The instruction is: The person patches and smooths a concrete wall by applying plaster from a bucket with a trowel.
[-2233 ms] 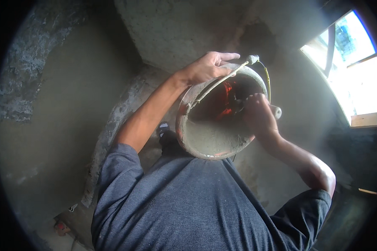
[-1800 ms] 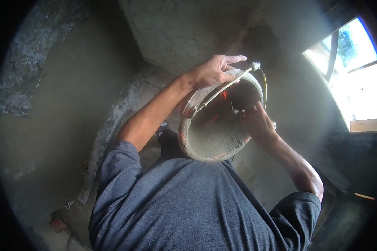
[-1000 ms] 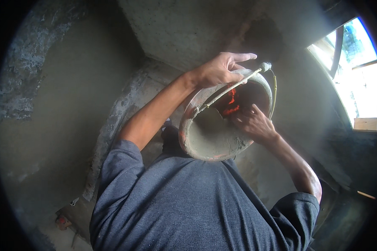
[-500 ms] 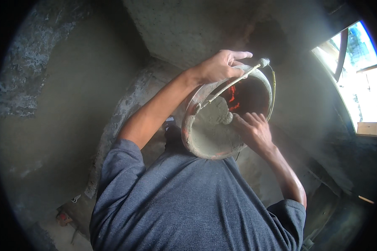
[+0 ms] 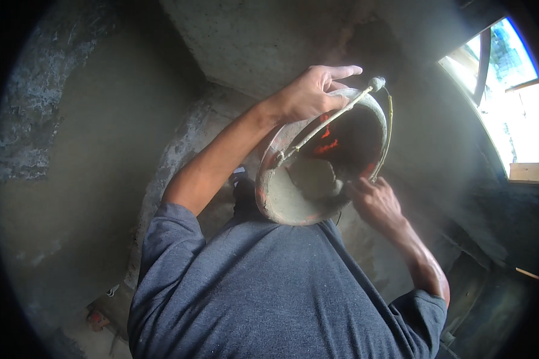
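Observation:
A mortar-coated bucket (image 5: pixel 269 200) is tipped with its mouth toward me, its near rim against my shirt. Orange-red patches show through the grey on its inside. My left hand (image 5: pixel 317 93) grips the far left of the rim, thumb inside and index finger stretched out. The wire handle (image 5: pixel 324 124) crosses the mouth below that hand. At the right of the mouth, my right hand (image 5: pixel 374 200) is closed, slightly blurred, on what looks like a trowel (image 5: pixel 314 178). The trowel's mortar-covered blade lies inside the bucket; its grip is hidden by my fingers.
Rough grey plastered walls (image 5: pixel 120 119) surround me. A bright window opening (image 5: pixel 524 107) is at the upper right, with a small wooden block (image 5: pixel 524 172) on its lower edge. A reddish object (image 5: pixel 97 320) lies low on the left.
My right hand has shifted slightly right and down, toward the bucket's right rim. The blade has moved lower inside the bucket. My left hand keeps its hold on the rim.

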The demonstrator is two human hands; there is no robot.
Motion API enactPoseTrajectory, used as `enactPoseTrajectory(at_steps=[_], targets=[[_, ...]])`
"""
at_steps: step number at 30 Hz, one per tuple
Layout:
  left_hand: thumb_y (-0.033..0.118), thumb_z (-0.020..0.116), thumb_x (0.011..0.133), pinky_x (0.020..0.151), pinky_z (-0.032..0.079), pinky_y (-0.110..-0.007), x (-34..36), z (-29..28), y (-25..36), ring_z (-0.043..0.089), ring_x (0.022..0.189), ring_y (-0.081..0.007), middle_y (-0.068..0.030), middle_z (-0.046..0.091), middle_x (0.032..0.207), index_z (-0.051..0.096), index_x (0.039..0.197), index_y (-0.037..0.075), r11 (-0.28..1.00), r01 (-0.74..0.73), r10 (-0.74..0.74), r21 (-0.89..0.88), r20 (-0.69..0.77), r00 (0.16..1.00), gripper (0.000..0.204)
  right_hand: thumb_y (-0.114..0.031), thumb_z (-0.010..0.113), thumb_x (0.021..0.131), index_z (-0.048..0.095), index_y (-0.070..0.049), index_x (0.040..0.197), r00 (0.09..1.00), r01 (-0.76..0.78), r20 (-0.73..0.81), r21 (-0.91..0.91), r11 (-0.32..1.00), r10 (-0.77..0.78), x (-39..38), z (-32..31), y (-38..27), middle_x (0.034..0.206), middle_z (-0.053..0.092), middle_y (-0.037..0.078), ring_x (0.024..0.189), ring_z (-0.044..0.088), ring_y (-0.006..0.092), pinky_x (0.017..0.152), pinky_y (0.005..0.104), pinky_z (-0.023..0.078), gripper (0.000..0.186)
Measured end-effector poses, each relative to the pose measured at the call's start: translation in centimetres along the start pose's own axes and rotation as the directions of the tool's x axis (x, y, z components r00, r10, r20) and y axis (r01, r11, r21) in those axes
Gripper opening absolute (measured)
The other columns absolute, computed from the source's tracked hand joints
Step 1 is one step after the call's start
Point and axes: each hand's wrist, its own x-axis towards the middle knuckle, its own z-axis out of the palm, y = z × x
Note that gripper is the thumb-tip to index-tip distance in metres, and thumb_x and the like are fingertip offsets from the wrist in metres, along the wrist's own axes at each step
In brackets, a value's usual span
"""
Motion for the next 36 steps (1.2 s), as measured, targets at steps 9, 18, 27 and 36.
enactPoseTrajectory(at_steps=[9,18,27,36], targets=[[0.002,0.053,0.091,0.079,0.051,-0.023,0.3,0.4,0.8,0.062,0.091,-0.0107,-0.0181,0.063,0.117,0.028,0.143,-0.005,0.996,0.023,-0.017,0.091,-0.069,0.997,0.058,-0.015,0.064,0.08,0.064,-0.012,0.113,0.989,-0.145,0.053,0.17,0.975,0.138,-0.3,0.5,-1.4,0.085,0.059,0.007,0.076,0.062,0.0212,0.07,0.0363,0.044,0.033],[0.0,0.053,0.089,0.076,0.052,-0.023,1.9,2.3,1.0,0.063,0.087,-0.0101,-0.0189,0.063,0.114,0.029,0.141,-0.009,0.999,0.021,-0.02,0.047,-0.016,1.0,0.058,-0.011,0.055,0.084,0.063,-0.009,0.099,0.986,-0.109,0.075,-0.391,0.914,0.149,3.2,-2.0,1.8,0.085,0.057,0.005,0.082,0.061,0.0167,0.081,0.0326,0.038,0.017],[-0.003,0.051,0.088,0.071,0.053,-0.023,1.8,2.7,0.7,0.063,0.08,-0.0087,-0.0181,0.065,0.111,0.029,0.143,-0.005,1.0,-0.003,0.003,-0.006,0.005,1.0,0.06,-0.011,0.055,0.082,0.066,-0.007,0.087,0.992,0.13,0.036,-0.286,0.949,-0.124,4.3,0.3,4.1,0.083,0.063,0.008,0.071,0.062,0.017,0.082,0.0328,0.038,0.013],[-0.005,0.051,0.085,0.074,0.053,-0.023,2.0,1.9,0.1,0.064,0.082,-0.0091,-0.0201,0.064,0.113,0.029,0.144,-0.003,0.999,-0.005,0.005,-0.043,-0.012,1.0,0.063,-0.02,0.06,0.079,0.065,-0.007,0.082,0.994,0.101,0.035,0.049,0.994,-0.103,4.9,2.9,5.1,0.07,0.064,0.007,0.061,0.061,0.023,0.072,0.0377,0.043,0.014]])
